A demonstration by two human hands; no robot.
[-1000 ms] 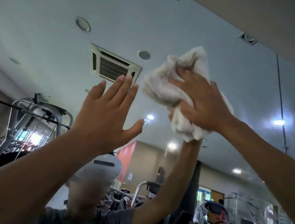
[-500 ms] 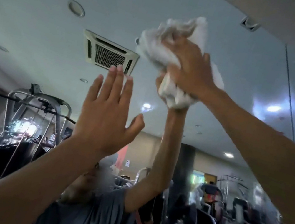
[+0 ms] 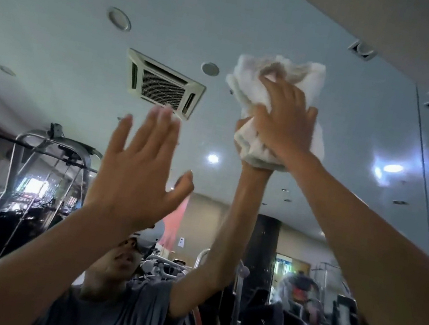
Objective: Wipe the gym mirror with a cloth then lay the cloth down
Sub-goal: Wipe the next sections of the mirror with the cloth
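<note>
Right of the vent (image 3: 163, 87), the right hand (image 3: 282, 122), grip flat, pins the cloth (image 3: 301, 74) on the mirror (image 3: 259, 22); left hand (image 3: 137, 177) spread, empty

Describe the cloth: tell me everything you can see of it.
The cloth is white, thick, terry-like fabric, crumpled into a loose bunch. It is pressed high against the mirror under the right hand, whose spread fingers lie across its middle. Its folds bulge out above, left of and below the hand.
</note>
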